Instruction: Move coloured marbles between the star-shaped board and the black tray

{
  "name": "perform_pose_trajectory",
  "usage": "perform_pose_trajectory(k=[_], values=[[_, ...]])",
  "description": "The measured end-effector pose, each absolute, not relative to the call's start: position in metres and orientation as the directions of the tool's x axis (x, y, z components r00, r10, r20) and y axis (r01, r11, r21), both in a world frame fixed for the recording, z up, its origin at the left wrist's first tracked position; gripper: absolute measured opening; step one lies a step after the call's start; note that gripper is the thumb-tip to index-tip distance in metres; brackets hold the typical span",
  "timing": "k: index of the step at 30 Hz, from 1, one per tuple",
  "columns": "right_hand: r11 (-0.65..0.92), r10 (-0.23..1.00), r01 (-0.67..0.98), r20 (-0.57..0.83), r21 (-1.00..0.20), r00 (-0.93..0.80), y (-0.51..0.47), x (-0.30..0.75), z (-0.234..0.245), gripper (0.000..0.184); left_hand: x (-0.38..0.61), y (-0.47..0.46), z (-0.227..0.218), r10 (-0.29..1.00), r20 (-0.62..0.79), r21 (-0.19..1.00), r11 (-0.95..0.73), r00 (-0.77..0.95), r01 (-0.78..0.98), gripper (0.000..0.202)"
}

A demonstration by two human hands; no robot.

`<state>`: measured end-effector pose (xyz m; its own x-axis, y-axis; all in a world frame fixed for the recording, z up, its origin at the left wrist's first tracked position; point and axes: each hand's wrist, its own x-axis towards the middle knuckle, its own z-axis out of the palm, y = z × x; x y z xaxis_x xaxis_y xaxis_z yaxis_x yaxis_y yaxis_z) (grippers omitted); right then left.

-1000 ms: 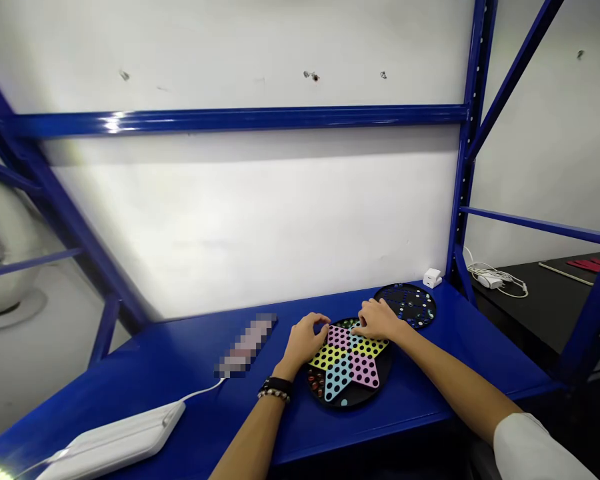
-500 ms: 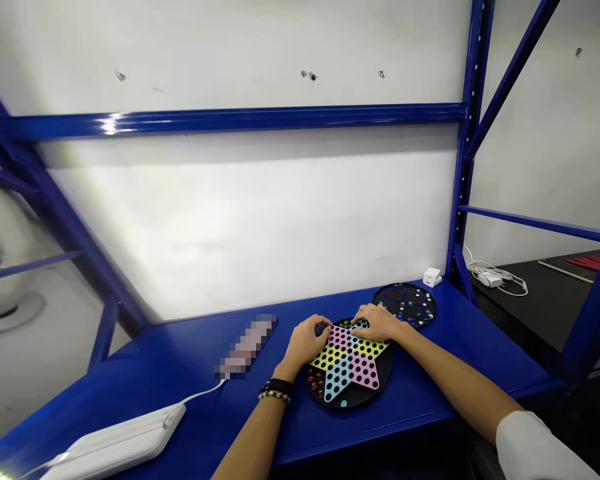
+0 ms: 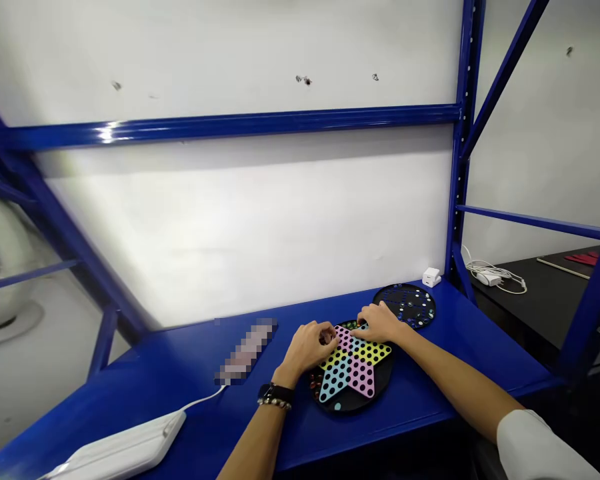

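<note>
A star-shaped Chinese checkers board (image 3: 350, 358) in pink, yellow and light blue, dotted with black holes, sits in a round black tray (image 3: 353, 403). Curled at its upper left edge, my left hand (image 3: 307, 348) pinches the rim by the pink point and hides part of the yellow one. My right hand (image 3: 381, 323) grips the light blue point at the upper right, thumb on top. Red marbles (image 3: 315, 383) lie in the tray's left gap, and green ones (image 3: 347, 325) show at the far side. Near the front rim is a light blue dot (image 3: 337, 406).
Another round black tray (image 3: 410, 305) with marbles stands behind my right hand. White plugs (image 3: 431, 277) sit in the back right corner. To the left, a phone-like pixelated item (image 3: 247, 350) is cabled to a white power bank (image 3: 125, 443). Blue posts frame the blue table (image 3: 220, 427).
The star board has turned slightly clockwise in its tray, its front points shifting left. Both hands moved a little with it, the left one curling more. The camera view shifted slightly.
</note>
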<state>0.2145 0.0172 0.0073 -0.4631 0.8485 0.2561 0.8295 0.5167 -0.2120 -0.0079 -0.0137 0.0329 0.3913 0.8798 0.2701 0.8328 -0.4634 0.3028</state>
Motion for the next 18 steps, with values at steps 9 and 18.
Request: perform_pose_trajectory(k=[9, 18], values=[[0.521, 0.852, 0.792, 0.247, -0.317, -0.462, 0.015, 0.220, 0.012, 0.036, -0.017, -0.008, 0.021, 0.888, 0.252, 0.280, -0.448, 0.386, 0.849, 0.037], [0.487, 0.871, 0.782, 0.282, -0.389, -0.403, 0.020, 0.218, 0.006, 0.041, -0.016, -0.003, 0.017, 0.871, 0.305, 0.346, -0.478, 0.386, 0.807, 0.027]])
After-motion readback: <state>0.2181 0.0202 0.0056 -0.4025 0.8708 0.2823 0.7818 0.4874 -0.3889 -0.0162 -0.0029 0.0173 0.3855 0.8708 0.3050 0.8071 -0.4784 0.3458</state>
